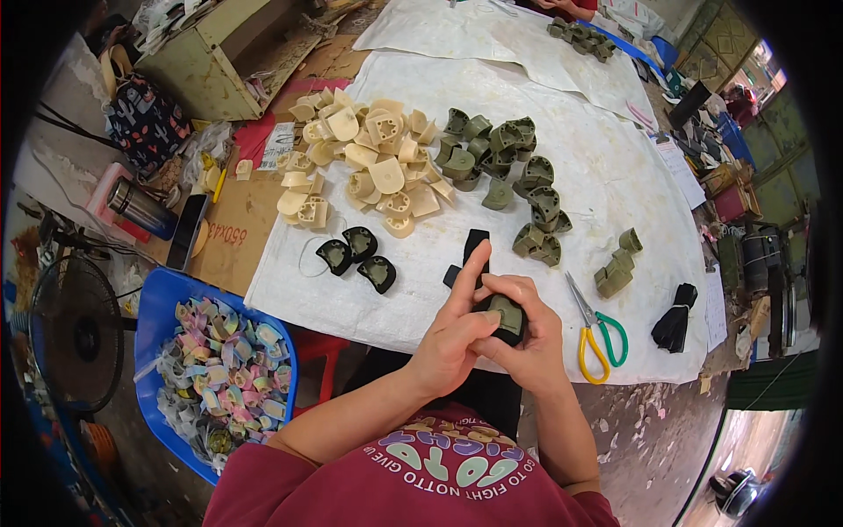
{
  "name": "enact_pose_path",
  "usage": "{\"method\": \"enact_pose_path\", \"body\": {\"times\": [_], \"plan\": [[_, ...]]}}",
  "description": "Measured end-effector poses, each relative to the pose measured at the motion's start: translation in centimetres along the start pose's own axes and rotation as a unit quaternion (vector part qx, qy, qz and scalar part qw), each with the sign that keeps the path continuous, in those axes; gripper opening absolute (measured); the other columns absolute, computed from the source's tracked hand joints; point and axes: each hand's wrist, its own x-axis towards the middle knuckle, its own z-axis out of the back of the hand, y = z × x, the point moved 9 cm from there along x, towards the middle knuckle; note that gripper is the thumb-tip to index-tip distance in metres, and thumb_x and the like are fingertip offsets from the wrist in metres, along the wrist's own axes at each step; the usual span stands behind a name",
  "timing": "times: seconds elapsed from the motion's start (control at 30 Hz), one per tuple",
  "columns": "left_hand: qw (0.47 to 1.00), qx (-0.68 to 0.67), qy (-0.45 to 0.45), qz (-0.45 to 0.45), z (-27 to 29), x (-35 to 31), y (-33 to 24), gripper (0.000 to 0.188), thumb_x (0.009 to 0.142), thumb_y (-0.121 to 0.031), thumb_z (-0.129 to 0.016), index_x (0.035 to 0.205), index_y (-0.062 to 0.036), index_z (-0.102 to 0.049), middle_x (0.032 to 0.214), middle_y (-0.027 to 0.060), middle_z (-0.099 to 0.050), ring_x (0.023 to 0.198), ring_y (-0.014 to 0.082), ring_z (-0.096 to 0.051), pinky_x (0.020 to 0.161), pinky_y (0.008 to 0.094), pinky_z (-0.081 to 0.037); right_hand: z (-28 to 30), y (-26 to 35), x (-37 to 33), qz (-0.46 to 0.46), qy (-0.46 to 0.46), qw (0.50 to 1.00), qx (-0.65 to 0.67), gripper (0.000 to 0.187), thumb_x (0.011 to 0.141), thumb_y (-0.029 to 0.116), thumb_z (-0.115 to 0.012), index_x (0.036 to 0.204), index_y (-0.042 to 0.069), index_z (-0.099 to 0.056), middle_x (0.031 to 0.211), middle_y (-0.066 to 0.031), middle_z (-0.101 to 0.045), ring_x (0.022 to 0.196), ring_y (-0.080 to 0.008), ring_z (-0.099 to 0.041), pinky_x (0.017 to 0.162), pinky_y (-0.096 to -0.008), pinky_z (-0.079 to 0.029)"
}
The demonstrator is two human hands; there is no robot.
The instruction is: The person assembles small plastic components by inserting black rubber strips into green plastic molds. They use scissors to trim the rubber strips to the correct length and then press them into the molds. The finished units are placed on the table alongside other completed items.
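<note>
Both hands meet near the table's front edge around an olive-green moulded block [507,309], shaped like a shoe heel, with black material round its sides. My left hand [446,344] presses it with the thumb, its index finger stretched forward. My right hand [537,332] wraps its fingers round the other side. Just beyond my fingers lie flat black strips [475,245], partly hidden by the left index finger. Three green heel blocks with black-covered sides [360,243] sit to the left. Scissors [592,327] with yellow and green handles rest to the right.
Beige heel blocks [386,176] and bare olive-green ones [505,145] are heaped on the white sheet [413,307]. A tied black strip bundle [676,316] lies at right. A blue tub [292,378] of pastel pieces stands lower left, near a fan [79,334]. Another person's hands [558,5] show at the far edge.
</note>
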Motion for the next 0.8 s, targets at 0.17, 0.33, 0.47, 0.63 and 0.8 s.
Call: {"method": "enact_pose_path", "body": {"times": [0.17, 0.33, 0.47, 0.63, 0.8], "plan": [[0.998, 0.028, -0.064, -0.005, 1.4, 0.5, 0.2, 0.068, 0.099, -0.036, -0.044, 0.153, -0.0151, -0.008, 0.126, 0.0097, -0.047, 0.114, 0.0187, -0.049, 0.1, 0.034, -0.039, -0.2, 0.6, -0.1, 0.094, -0.029, 0.985, -0.139, 0.055, 0.067, 0.013, -0.081, 0.118, 0.005, -0.061, 0.112, -0.0114, -0.063, 0.098, -0.0256, -0.059, 0.086, -0.0336, -0.048], [0.993, 0.065, -0.083, -0.043, 1.1, 0.9, -0.8, 0.068, 0.099, -0.053, -0.034, 0.152, -0.018, -0.009, 0.113, 0.01, -0.056, 0.098, 0.0178, -0.059, 0.08, 0.0341, -0.052, 0.4, -0.3, 0.2, -0.03, -0.036, 0.994, 0.098, 0.045, 0.085, 0.027, -0.067, 0.123, 0.004, -0.059, 0.123, -0.01, -0.06, 0.094, -0.019, -0.06, 0.068, -0.0287, -0.051], [0.992, 0.088, -0.077, -0.053, 0.3, 1.1, -0.6, 0.058, 0.1, -0.037, -0.042, 0.15, -0.0164, -0.02, 0.104, 0.008, -0.058, 0.081, 0.0145, -0.06, 0.048, 0.0262, -0.048, -0.6, -4.2, -2.1, -0.232, -0.077, 0.931, 0.271, 0.042, 0.1, 0.033, -0.044, 0.125, 0.004, -0.059, 0.134, -0.0087, -0.052, 0.094, -0.0097, -0.059, 0.053, -0.0195, -0.046], [0.98, 0.131, -0.11, -0.1, 2.2, 1.9, 0.7, 0.046, 0.099, -0.03, -0.046, 0.139, -0.0107, -0.038, 0.115, 0.0046, -0.056, 0.094, 0.0094, -0.057, 0.065, 0.0234, -0.049, 0.0, -2.7, -1.4, -0.095, -0.158, 0.983, 0.019, 0.041, 0.101, 0.03, -0.041, 0.126, 0.003, -0.057, 0.131, -0.0109, -0.053, 0.104, -0.0162, -0.057, 0.089, -0.0284, -0.045], [0.993, 0.015, -0.11, -0.036, 2.2, 1.4, -0.1, 0.039, 0.098, -0.025, -0.051, 0.131, -0.0054, -0.048, 0.109, 0.0029, -0.059, 0.091, 0.0102, -0.058, 0.077, 0.0252, -0.048, -0.7, -3.2, -2.1, -0.179, -0.114, 0.971, 0.108, 0.036, 0.098, 0.013, -0.043, 0.13, -0.002, -0.05, 0.134, -0.0159, -0.049, 0.123, -0.0264, -0.049, 0.102, -0.0338, -0.038]]}}
